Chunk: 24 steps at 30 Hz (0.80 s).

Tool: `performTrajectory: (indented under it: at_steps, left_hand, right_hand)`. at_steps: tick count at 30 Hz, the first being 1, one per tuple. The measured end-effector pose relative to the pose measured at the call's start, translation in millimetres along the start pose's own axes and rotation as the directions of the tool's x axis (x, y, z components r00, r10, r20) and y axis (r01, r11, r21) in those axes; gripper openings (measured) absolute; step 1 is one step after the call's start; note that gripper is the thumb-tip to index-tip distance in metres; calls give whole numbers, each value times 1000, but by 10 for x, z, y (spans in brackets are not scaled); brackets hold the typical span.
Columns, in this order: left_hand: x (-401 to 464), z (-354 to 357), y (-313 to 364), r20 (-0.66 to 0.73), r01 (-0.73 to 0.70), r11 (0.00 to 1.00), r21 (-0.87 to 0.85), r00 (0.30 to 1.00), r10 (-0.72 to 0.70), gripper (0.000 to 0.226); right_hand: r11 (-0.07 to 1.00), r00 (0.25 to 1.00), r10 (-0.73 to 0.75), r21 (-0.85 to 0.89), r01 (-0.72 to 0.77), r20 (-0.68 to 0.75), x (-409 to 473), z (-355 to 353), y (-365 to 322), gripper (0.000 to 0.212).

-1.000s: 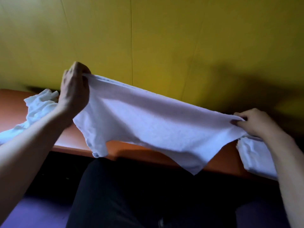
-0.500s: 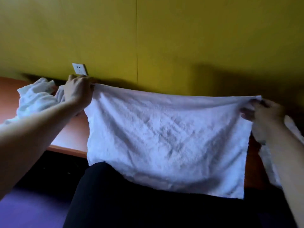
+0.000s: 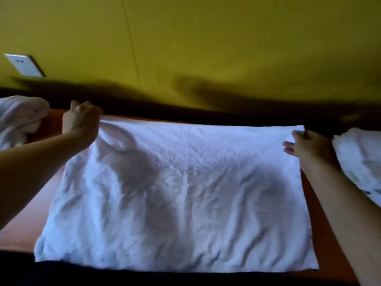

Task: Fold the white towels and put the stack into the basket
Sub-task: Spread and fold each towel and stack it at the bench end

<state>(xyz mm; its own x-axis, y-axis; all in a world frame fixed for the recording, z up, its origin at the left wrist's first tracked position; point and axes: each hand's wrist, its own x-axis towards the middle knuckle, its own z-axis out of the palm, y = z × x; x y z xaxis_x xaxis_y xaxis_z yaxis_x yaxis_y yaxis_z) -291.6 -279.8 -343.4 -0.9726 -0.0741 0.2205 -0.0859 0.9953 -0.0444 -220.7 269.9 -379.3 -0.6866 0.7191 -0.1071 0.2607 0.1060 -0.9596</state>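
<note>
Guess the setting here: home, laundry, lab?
Probably an ordinary indoor room, home or lodging; hard to say which. Clues: a yellow wall with a white wall socket, an orange-brown table pushed against it, and white towels, one spread towel flat with more piled at either side.

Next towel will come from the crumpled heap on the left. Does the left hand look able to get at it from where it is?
Probably yes. The left hand pinches the spread towel's far corner, and bare table alone separates it from the crumpled heap. It must release that corner first.
</note>
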Motion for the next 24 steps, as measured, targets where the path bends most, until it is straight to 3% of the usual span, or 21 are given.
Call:
performTrajectory:
  at_steps: [6,10,12,14,16,19,22,24]
  left_hand:
    - [423,420,326,4,17,999,-36,1000,-17,31]
    - [363,665,421,82,128,982,-138,990,-118,40]
    - [251,756,450,-29,89,981,-173,995,-95,38]
    - [154,772,500,-83,65,980,-186,993,-81,26]
    - [96,763,554,-11,106,977,-187,994,-110,16]
    - [72,783,578,52,141,968,-207,990,-133,21]
    - [37,851,593,-59,-69,980,-185,997,59,33]
    - [90,946,546,-30,-142,976,-164,990,139,37]
  right_hand:
    - [994,998,52,-92,-54,-34,529,115,280,30]
    - [990,997,74,-117,-75,-8,608,139,395,42]
    - [994,1000,-2,-109,-1,-29,579,120,465,53]
    - [978,995,-99,-188,93,-20,517,99,532,46]
    - [949,983,-184,-258,182,17,466,72,589,36]
    - [871,945,-323,-377,315,44,395,33,660,24]
    - [704,881,-438,-541,461,181,401,19,805,18]
    - [628,834,-440,-550,551,333,410,46,875,29]
